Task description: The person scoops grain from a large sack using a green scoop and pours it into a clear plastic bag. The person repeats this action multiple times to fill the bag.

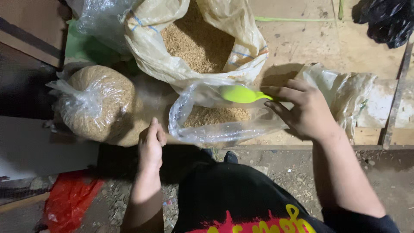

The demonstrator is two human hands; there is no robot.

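Yellow-green scoop (pixel 240 94) (glossy) in right hand (pixel 304 110) fingers, over clear grain bag (pixel 215 125), left hand (pixel 151 144) loosely curled, empty.

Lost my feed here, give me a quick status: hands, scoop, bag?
Right hand grips yellow-green scoop inside clear bag, over grain. Left hand closed at the bag's edge. Tied full bag close beside; open sack behind.

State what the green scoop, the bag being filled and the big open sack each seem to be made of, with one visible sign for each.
Green scoop: likely plastic; smooth, evenly bright, slight sheen.
Bag being filled: thin clear plastic film; grain shows through, glossy creases.
Big open sack: probably woven plastic; matte cream cloth with coloured stripes.
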